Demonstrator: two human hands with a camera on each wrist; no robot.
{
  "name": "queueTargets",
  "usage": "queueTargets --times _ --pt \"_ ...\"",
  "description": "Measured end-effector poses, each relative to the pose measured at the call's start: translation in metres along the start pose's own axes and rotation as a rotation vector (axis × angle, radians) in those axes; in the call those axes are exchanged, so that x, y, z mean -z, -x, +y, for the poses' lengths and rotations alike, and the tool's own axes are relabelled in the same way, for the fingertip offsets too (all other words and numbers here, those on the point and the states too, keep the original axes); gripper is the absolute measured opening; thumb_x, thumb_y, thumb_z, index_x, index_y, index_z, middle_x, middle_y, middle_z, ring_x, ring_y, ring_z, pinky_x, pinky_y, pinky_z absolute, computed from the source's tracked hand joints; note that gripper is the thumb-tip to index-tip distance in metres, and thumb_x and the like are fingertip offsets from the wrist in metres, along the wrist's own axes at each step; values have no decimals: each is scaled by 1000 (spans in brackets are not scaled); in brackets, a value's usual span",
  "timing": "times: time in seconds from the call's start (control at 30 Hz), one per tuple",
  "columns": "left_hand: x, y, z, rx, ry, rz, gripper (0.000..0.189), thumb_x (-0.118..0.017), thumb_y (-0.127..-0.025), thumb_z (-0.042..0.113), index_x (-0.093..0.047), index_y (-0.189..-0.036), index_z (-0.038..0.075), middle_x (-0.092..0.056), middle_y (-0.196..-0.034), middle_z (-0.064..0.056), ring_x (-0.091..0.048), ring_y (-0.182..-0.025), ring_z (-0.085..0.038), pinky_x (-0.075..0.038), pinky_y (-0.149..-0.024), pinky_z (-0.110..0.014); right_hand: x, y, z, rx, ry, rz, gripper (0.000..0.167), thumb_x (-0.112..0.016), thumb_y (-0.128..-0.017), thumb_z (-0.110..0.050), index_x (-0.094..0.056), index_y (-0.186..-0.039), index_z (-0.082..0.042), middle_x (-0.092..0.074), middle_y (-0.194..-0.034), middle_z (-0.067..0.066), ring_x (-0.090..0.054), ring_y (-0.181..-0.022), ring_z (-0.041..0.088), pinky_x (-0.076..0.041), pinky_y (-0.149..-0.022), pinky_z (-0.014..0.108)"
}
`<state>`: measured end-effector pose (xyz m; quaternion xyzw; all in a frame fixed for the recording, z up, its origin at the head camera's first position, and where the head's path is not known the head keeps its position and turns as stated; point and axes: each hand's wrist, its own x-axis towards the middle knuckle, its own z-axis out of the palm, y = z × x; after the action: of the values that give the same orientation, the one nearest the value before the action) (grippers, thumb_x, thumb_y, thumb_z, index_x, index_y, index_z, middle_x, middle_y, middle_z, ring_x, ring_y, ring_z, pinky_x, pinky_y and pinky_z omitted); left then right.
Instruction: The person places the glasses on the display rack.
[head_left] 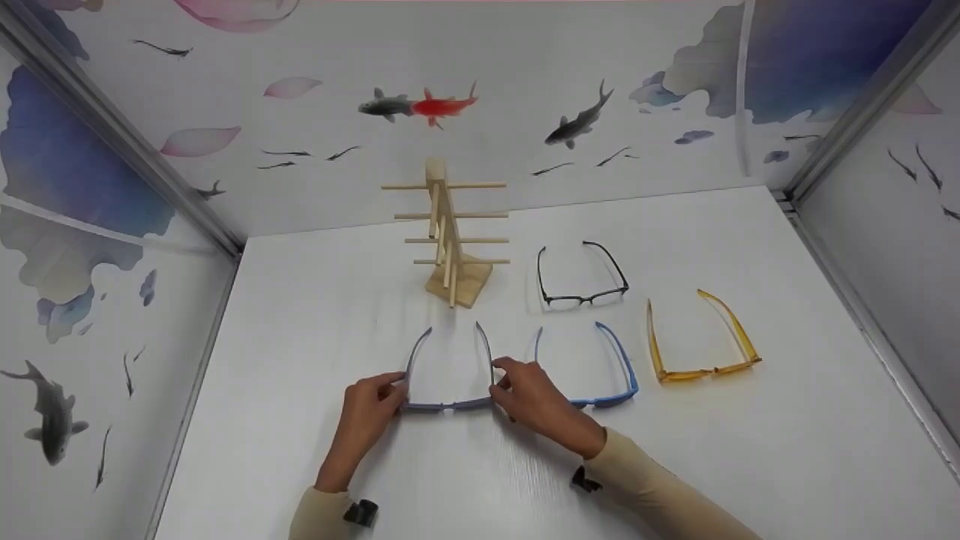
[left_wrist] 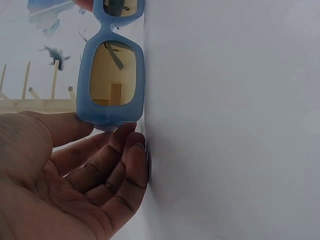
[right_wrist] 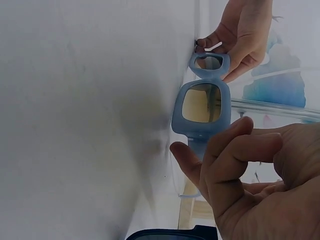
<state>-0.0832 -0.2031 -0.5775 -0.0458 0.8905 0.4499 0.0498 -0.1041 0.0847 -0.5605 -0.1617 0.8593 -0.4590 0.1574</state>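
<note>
A pair of grey-blue sunglasses (head_left: 472, 404) with open temples is at the front middle of the white table, lenses facing the person. My left hand (head_left: 367, 409) grips its left hinge corner between thumb and fingers; in the left wrist view the sunglasses' thick frame (left_wrist: 111, 114) meets the thumb. My right hand (head_left: 534, 397) pinches the opposite temple near the hinge, and in the right wrist view its curled fingers partly hide that corner of the sunglasses (right_wrist: 226, 107). Close by on the right lie bright blue sunglasses (head_left: 622, 397), partly covered by my right hand.
A wooden display rack (head_left: 442, 225) with several pegs stands behind the grey-blue pair, with no glasses on its pegs. Black-framed glasses (head_left: 589, 300) and yellow glasses (head_left: 709, 373) lie to the right, temples open. Patterned wall panels (head_left: 480, 142) border the table (head_left: 300, 315).
</note>
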Motion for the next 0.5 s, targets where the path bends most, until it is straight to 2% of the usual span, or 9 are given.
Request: queueTargets --times 0.27,0.5 --pt "-1 1 7 -15 28 18 29 -73 -103 3 -77 -130 -4 -74 -83 -3 -65 -74 -15 -53 -65 -23 11 8 -2 6 -37 64 43 -69 -104 -5 -62 -144 10 -81 -98 15 -73 -62 17 -56 -55 27" --pt "1 5 23 -26 94 3 28 -72 -104 5 -78 -131 -3 -77 -87 -4 -69 -78 -18 -56 -66 -23 23 19 -7 5 6 169 38 -74 -102 -9 -70 -138 2 -80 -89 0 -69 -77 11 -60 -75 36"
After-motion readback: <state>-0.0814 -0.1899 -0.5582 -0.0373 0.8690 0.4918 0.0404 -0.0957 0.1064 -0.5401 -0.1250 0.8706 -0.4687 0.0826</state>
